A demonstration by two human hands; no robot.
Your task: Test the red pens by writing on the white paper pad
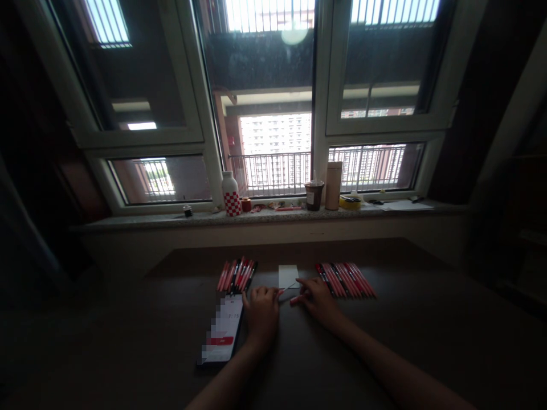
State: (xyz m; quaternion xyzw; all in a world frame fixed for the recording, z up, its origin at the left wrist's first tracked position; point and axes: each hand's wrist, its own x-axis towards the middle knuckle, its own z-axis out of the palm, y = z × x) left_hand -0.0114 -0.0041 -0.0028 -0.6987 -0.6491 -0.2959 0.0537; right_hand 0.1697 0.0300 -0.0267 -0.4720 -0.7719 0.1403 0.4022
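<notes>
Over the dark table, my left hand [262,313] is closed on a pink pen [280,292], mostly hidden by the fingers. A thin light rod, like a pen refill [289,286], runs from it toward my right index fingertip. My right hand [318,299] is closed on a short pink pen piece [296,300], shaped like a cap. Just beyond both hands lies a small pale paper pad [288,274]. A row of pink and black pens [237,275] lies left of it, and another row of pens [346,280] lies to its right.
A phone [224,330] with a lit screen lies beside my left hand. On the windowsill [200,219] stand a red-checked white bottle [231,195], a lidded drink cup [314,195], a tan flask [334,186], a yellow tape roll [350,201] and papers [405,205].
</notes>
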